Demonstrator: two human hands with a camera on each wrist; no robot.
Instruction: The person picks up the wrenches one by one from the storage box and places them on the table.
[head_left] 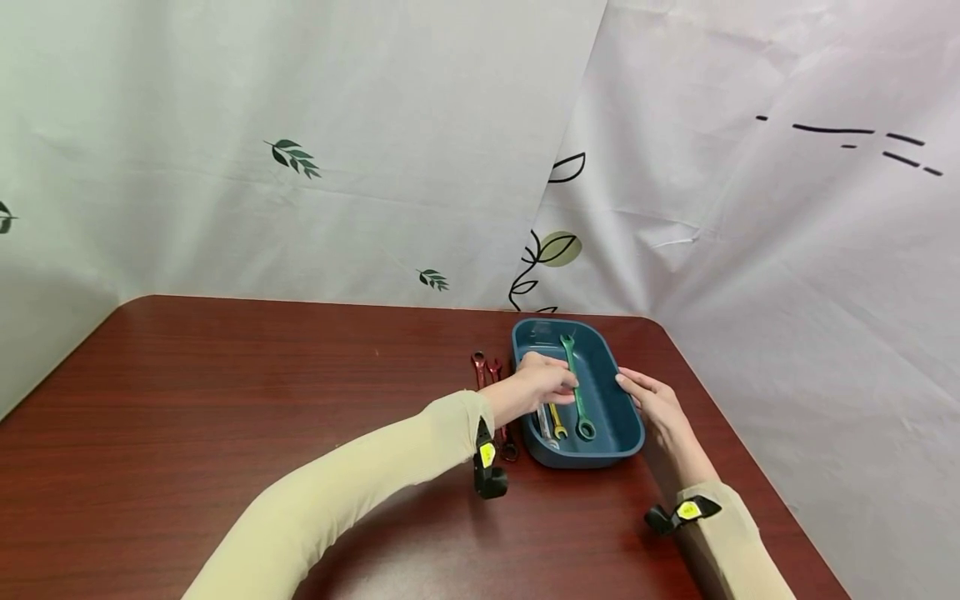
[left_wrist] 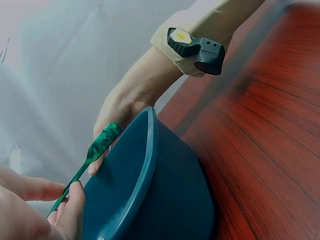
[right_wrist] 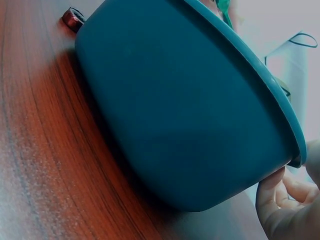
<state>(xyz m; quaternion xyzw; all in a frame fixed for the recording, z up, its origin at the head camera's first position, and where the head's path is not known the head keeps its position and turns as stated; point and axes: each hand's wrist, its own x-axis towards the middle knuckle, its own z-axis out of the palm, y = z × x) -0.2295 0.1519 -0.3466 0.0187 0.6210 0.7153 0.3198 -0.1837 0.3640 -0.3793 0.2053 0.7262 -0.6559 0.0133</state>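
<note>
My left hand (head_left: 546,382) pinches a green combination wrench (head_left: 585,425) near its middle. The wrench is over the inside of a blue plastic bin (head_left: 585,460); in the left wrist view one end of the green wrench (left_wrist: 101,142) shows above the rim. My right hand (head_left: 658,407) holds the bin's right side at the rim, its fingers (right_wrist: 272,187) below the lip. Inside the bin, partly hidden beneath my left hand, lie a yellow wrench (head_left: 557,423) and a silver wrench (head_left: 545,425).
Red wrenches (head_left: 479,363) lie on the table just left of the bin, partly covered by my left forearm. The bin stands near the right edge of the dark red wooden table (head_left: 262,400). White printed cloth (head_left: 375,167) hangs behind and to the right.
</note>
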